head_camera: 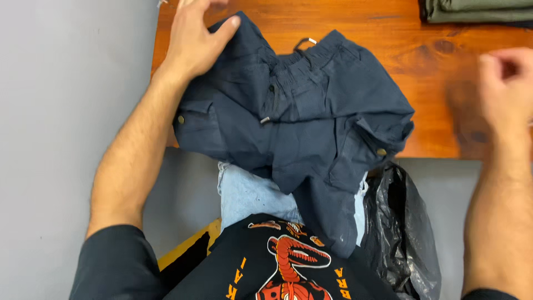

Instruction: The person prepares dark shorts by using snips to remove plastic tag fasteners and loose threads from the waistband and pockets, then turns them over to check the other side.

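A crumpled pair of dark navy shorts with a drawstring waist and brass buttons lies on the orange wooden table, one leg hanging over the near edge. My left hand rests flat on the shorts' upper left corner, thumb spread over the cloth. My right hand hovers blurred above the bare wood to the right, fingers loosely curled and holding nothing, apart from the shorts.
Folded olive-green garments sit at the table's far right corner. Below the table edge lie light blue denim, a black plastic bag and my black printed shirt. A grey floor surrounds the table.
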